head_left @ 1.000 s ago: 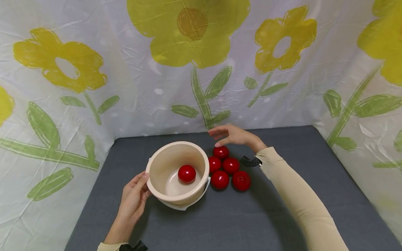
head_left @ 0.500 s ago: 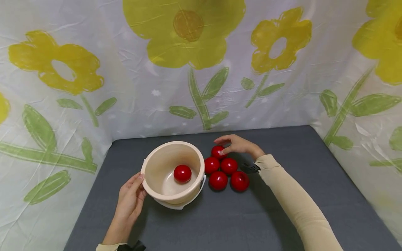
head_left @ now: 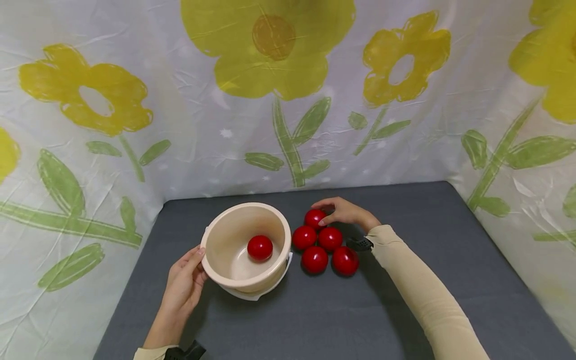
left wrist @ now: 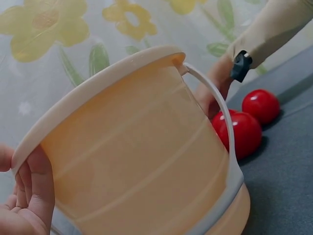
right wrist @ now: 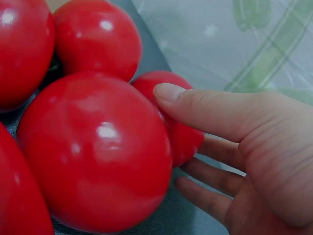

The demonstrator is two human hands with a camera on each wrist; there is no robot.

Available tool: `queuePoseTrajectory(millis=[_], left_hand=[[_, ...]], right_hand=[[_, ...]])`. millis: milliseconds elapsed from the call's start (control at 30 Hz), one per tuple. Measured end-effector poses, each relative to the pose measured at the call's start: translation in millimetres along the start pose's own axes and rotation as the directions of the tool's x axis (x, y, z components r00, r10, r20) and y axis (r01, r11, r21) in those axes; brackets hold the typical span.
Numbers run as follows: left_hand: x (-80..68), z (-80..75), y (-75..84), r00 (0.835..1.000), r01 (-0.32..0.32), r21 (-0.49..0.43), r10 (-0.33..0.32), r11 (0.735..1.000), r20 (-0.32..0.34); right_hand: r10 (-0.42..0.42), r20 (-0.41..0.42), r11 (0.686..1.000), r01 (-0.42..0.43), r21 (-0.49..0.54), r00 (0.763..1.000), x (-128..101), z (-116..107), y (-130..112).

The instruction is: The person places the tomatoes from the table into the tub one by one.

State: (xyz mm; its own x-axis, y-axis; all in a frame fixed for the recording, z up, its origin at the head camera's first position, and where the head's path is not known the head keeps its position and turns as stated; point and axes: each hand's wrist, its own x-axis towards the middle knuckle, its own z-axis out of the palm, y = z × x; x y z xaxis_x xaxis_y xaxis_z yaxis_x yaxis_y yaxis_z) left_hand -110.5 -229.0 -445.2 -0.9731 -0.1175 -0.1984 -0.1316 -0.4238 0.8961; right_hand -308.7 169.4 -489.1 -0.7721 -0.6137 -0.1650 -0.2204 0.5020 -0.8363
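The right hand is closed around the rearmost red ball: in the right wrist view the thumb lies on its near side and the fingers curl under its far side, with the ball still resting on the grey table surface. This ball is the far tip of a cluster of five. Two balls sit directly in front of it, close enough to appear touching, and two more form the nearest row. The left hand holds the cream bucket by its left wall, thumb at the rim and fingers along the outside; the left wrist view shows the bucket tilted. One red ball lies inside the bucket on its bottom. The bucket's white handle hangs down along its right side, between the bucket and the cluster. The bucket stands just left of the cluster, separated by a narrow gap. The flowered curtain borders the table at the back and on both sides. Bare grey surface extends to the right of the cluster and toward the front edge.
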Motion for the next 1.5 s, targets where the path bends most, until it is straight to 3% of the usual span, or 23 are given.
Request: queuePoseTrajectory(millis=[1033,1500], left_hand=[[1.3,-0.4,-3.4,1.000,0.005,-0.037,-0.005,0.999,0.014],[0.7,-2.6,-2.3,1.000,0.001,-0.012,-0.001,1.000,0.002]], right_hand=[[0.073,-0.069,0.997,-0.074,-0.007,0.995,1,4,-1],[-0.010,-0.064,1.000,0.009,-0.023,0.998,6,-18,-53]])
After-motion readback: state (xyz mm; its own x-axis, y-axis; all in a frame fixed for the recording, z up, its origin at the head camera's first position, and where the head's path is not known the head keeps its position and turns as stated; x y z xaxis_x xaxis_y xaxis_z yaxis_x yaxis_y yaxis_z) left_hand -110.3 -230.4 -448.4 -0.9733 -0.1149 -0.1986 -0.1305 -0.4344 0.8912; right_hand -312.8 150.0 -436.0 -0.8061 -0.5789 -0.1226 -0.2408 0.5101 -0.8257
